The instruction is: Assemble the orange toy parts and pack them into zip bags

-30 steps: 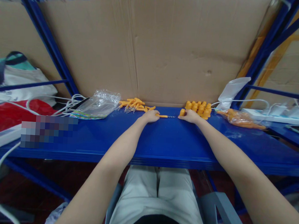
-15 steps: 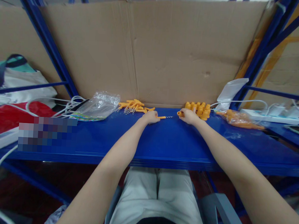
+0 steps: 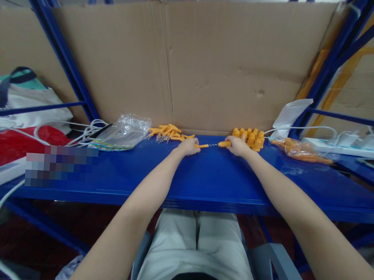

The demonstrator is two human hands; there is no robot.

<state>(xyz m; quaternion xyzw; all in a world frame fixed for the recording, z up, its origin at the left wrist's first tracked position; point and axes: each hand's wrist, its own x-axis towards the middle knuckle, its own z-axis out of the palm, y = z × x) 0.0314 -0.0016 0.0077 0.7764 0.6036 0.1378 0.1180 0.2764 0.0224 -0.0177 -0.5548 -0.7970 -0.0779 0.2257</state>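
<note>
My left hand is closed on a thin orange ribbed piece with a small metal spring sticking out to the right. My right hand is closed on a short orange cap, held on its side against the spring's free end. Both hands rest on the blue shelf far in front of me. A loose heap of orange ribbed pieces with springs lies just left of my left hand. A cluster of upright orange caps stands right behind my right hand.
A cardboard sheet walls off the back. A crumpled clear plastic bag and white cables lie left, with a red and white bag beyond. To the right are a bag of orange parts, a white pouch, and a power strip.
My right hand picked one cap from beside the cluster, tipped it on its side and brought it left to the spring's end. My left hand stayed holding the ribbed piece.
</note>
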